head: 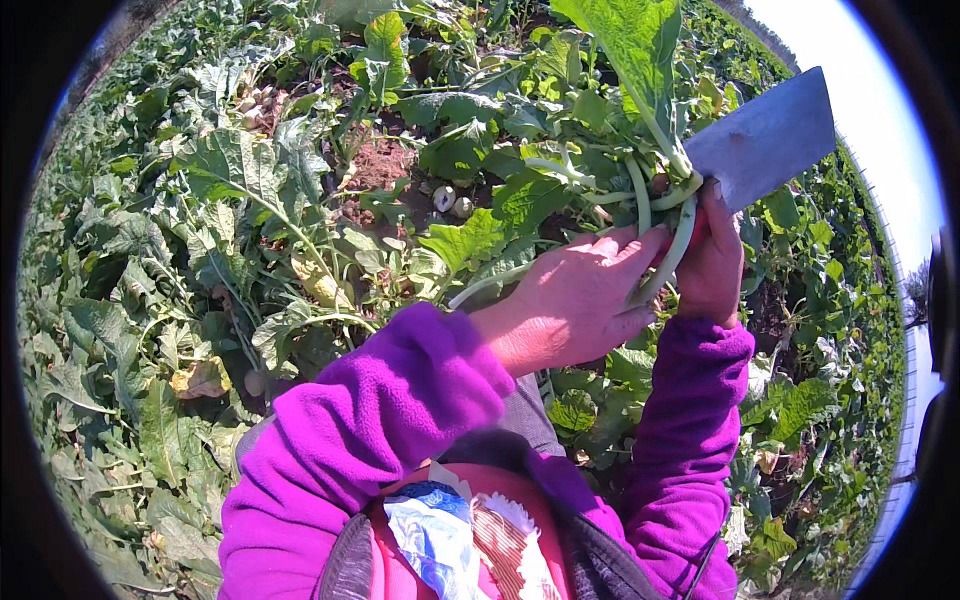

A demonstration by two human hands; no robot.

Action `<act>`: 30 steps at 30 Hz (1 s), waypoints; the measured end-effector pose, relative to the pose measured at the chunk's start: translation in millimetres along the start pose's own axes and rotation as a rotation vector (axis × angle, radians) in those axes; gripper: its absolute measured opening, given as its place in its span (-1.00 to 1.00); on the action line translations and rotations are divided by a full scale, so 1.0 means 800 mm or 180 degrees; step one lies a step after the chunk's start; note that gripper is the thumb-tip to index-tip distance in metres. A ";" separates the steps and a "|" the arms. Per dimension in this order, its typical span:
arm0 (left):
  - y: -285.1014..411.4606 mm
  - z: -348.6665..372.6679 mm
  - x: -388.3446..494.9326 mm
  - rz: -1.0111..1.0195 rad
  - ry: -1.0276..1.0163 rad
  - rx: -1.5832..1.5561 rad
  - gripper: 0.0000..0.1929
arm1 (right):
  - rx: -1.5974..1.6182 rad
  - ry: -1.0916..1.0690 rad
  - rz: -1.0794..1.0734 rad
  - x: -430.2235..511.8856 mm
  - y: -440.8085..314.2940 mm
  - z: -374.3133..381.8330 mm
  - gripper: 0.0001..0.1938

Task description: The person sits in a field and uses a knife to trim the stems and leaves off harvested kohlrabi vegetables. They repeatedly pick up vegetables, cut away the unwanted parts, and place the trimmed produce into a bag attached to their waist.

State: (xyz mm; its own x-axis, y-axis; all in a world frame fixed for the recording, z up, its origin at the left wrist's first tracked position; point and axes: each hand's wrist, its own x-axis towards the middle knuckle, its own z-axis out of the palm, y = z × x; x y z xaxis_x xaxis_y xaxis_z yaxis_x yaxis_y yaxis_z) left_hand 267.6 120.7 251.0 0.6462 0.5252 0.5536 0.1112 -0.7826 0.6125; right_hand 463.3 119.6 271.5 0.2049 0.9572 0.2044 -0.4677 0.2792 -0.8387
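My left hand (577,296) grips pale green leaf stalks (677,238), its arm reaching across in front of my body. Close beside it, my right hand (712,259) holds a cleaver (769,139). The wide grey blade points up and to the right. Most of its handle is hidden, with a bit of red showing by the fingers. A large green leaf (637,56) rises from the stalks near the blade's inner edge. The lower ends of the stalks are partly covered by my fingers, and I cannot tell whether a root is attached.
Leafy root-crop plants surround me. Two whitish roots (452,201) lie near reddish bare soil (379,161). A heap of pale roots (259,105) is farther left. A yellowed leaf (201,377) lies lower left. Crumpled blue-and-white plastic (435,529) is at my chest.
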 end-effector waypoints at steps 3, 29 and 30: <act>-0.005 0.026 -0.038 -0.0274 -0.0877 -0.0292 -0.19 | -0.0818 0.0491 0.0262 -0.036 0.004 -0.072 -0.70; 0.121 0.228 -1.001 -0.7318 0.2024 -0.0720 -0.51 | -0.1390 0.0705 0.2763 -0.088 0.336 -0.103 -0.76; 0.112 0.247 -0.997 -0.7108 0.1978 -0.0958 -0.50 | -0.1396 0.0713 0.2767 -0.083 0.338 -0.093 -0.76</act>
State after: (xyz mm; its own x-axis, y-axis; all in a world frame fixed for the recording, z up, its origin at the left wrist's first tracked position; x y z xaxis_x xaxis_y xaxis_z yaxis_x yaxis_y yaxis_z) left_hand -89.0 -434.1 -247.4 -0.5004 0.2286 -0.8351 -0.0516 0.9549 0.2923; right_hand 387.6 125.6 -6.2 0.1208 0.7666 -0.6307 -0.1825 -0.6074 -0.7732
